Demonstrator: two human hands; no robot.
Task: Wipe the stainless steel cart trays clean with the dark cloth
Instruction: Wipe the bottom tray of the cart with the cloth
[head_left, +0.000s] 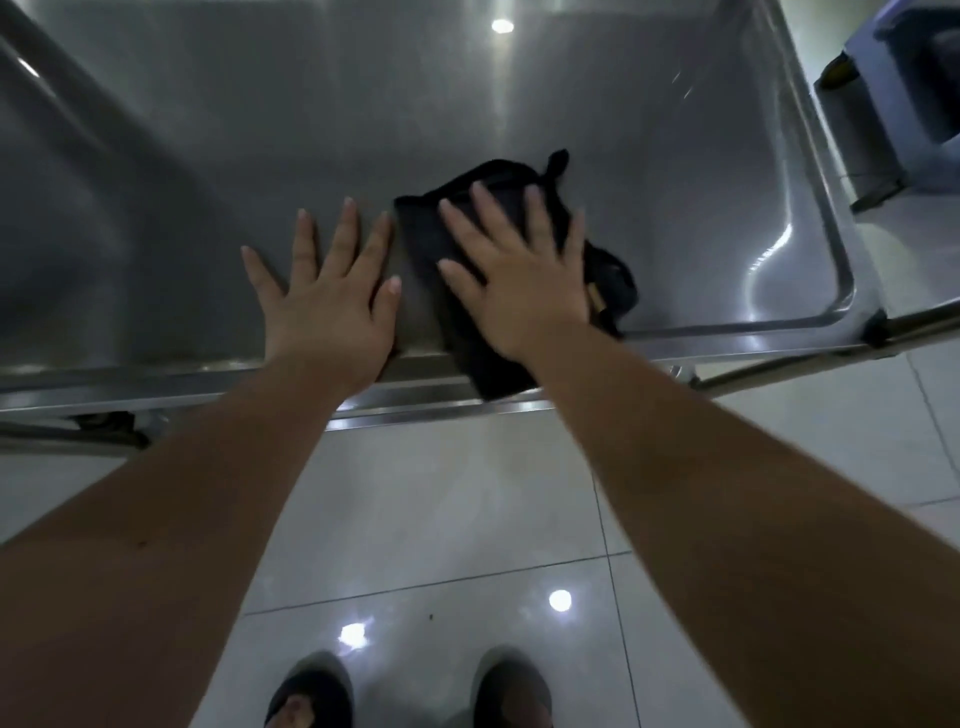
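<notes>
A wide stainless steel cart tray (363, 114) fills the upper part of the head view. A dark cloth (423, 236) lies bunched on the tray near its front rim, one end hanging over that rim. My right hand (519, 275) presses flat on the cloth with fingers spread and straight. My left hand (327, 291) rests flat on the bare steel just left of the cloth, fingers spread, its index fingertip close to the cloth's edge.
The tray's raised rim curves round at the right (841, 270). A grey-blue bin (904, 104) stands on the floor beyond the right corner. Glossy white floor tiles (441, 519) lie below, with my two sandalled feet (410, 691) at the bottom edge.
</notes>
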